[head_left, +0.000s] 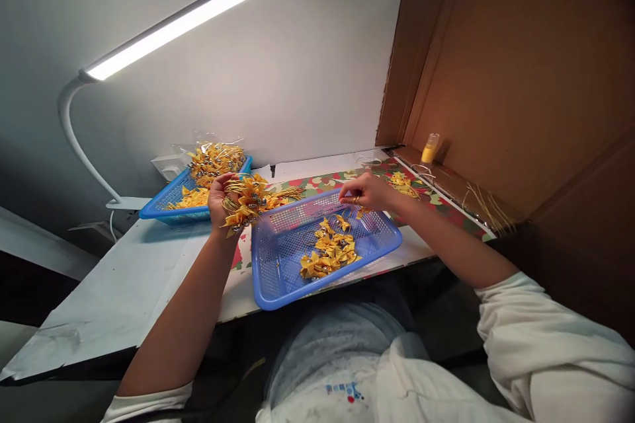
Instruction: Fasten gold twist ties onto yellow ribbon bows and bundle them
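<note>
My left hand (pixel 218 201) is closed around a bunch of yellow ribbon bows (pixel 245 201) with golden cords and small silvery bells, held up at the back left corner of a blue-violet plastic basket (pixel 270 301). More yellow bows (pixel 330 251) lie in a loose heap on the basket's floor, toward its right. Over the back right rim, my right hand (pixel 364 192) has its fingers pinched together. A bit of golden cord shows at those fingers, and a yellow bow (pixel 364 213) appears just under them.
Behind my left hand, a blue basket (pixel 173 211) holds many yellow bows and a clear bag. Several bows (pixel 403 184) lie on the patterned sheet at right. A small yellow-filled bottle (pixel 429 149) and golden cords (pixel 489 208) are beside the cardboard wall. A lamp (pixel 188 16) hangs above.
</note>
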Demonstrator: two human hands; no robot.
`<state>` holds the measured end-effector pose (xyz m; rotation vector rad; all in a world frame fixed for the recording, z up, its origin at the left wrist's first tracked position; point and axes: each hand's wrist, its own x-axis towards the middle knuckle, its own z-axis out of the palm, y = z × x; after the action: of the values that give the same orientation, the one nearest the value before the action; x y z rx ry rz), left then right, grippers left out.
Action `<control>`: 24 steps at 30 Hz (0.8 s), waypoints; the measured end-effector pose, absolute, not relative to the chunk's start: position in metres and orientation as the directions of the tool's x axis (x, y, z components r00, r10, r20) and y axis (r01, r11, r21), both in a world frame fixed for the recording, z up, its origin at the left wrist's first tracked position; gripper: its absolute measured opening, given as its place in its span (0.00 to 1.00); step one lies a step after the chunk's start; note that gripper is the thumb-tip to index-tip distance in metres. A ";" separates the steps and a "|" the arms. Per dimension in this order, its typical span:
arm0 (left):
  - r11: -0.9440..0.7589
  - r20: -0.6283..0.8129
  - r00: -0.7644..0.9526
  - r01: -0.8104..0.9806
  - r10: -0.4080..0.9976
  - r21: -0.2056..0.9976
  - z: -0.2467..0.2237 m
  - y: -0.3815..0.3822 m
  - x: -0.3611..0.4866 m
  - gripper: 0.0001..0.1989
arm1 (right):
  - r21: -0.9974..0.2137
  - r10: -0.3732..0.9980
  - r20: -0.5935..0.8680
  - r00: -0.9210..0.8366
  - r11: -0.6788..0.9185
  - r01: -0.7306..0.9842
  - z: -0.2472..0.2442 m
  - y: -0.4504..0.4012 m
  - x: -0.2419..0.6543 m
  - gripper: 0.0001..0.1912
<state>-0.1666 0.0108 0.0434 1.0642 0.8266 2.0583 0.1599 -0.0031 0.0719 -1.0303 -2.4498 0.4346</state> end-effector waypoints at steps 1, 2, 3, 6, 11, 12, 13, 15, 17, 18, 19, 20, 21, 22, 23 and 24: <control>-0.572 0.424 -0.448 -0.273 0.787 0.774 0.045 0.010 -0.166 0.12 | -0.393 0.725 0.266 -0.636 0.684 0.615 0.072 -0.004 0.159 0.08; -0.567 0.413 -0.455 -0.278 0.789 0.776 0.046 0.009 -0.165 0.13 | -0.352 0.719 0.252 -0.647 0.692 0.631 0.072 -0.004 0.158 0.08; -0.558 0.396 -0.464 -0.288 0.792 0.778 0.048 0.007 -0.163 0.14 | -0.321 0.715 0.238 -0.658 0.697 0.641 0.072 -0.004 0.157 0.07; -0.523 0.332 -0.492 -0.326 0.805 0.787 0.054 0.002 -0.158 0.14 | -0.256 0.707 0.211 -0.675 0.707 0.660 0.070 -0.005 0.157 0.06; -0.497 0.290 -0.502 -0.347 0.815 0.796 0.061 -0.004 -0.151 0.11 | -0.128 0.753 0.140 -0.643 0.658 0.743 0.075 -0.012 0.160 0.07; -0.495 0.285 -0.505 -0.351 0.815 0.795 0.061 -0.005 -0.150 0.10 | -0.089 0.769 0.116 -0.628 0.638 0.765 0.077 -0.013 0.160 0.07; -0.495 0.283 -0.507 -0.351 0.814 0.794 0.061 -0.005 -0.149 0.10 | -0.051 0.785 0.094 -0.612 0.618 0.784 0.078 -0.015 0.159 0.08; -0.503 0.297 -0.508 -0.336 0.808 0.796 0.060 -0.005 -0.149 0.10 | 0.013 0.806 0.054 -0.590 0.590 0.807 0.080 -0.017 0.158 0.12; -0.502 0.308 -0.504 -0.312 0.807 0.806 0.059 -0.004 -0.150 0.11 | 0.045 0.805 0.019 -0.593 0.591 0.805 0.079 -0.017 0.155 0.15; -0.499 0.310 -0.500 -0.303 0.809 0.812 0.059 -0.003 -0.151 0.11 | 0.051 0.799 0.010 -0.601 0.600 0.799 0.077 -0.016 0.154 0.15; -0.496 0.313 -0.496 -0.296 0.810 0.816 0.058 -0.003 -0.151 0.12 | 0.052 0.789 0.009 -0.614 0.613 0.789 0.076 -0.014 0.154 0.15; -0.497 0.319 -0.491 -0.290 0.811 0.818 0.057 -0.002 -0.152 0.12 | 0.047 0.777 0.017 -0.630 0.629 0.776 0.073 -0.013 0.153 0.15; -0.500 0.326 -0.485 -0.287 0.811 0.817 0.057 -0.002 -0.152 0.13 | 0.039 0.763 0.031 -0.646 0.645 0.763 0.071 -0.011 0.153 0.14; -0.502 0.332 -0.481 -0.285 0.812 0.816 0.056 -0.001 -0.153 0.13 | 0.027 0.748 0.049 -0.662 0.662 0.749 0.068 -0.009 0.153 0.14; -0.504 0.337 -0.476 -0.281 0.812 0.817 0.055 -0.001 -0.153 0.12 | 0.016 0.733 0.065 -0.677 0.678 0.735 0.066 -0.008 0.153 0.14; -0.502 0.338 -0.474 -0.278 0.813 0.819 0.054 0.000 -0.153 0.12 | 0.004 0.717 0.075 -0.693 0.694 0.720 0.064 -0.006 0.153 0.15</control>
<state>-0.1532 -0.0003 0.0541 0.9735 0.9229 2.0240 0.1530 -0.0057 0.0643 -1.2014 -2.8292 -0.0506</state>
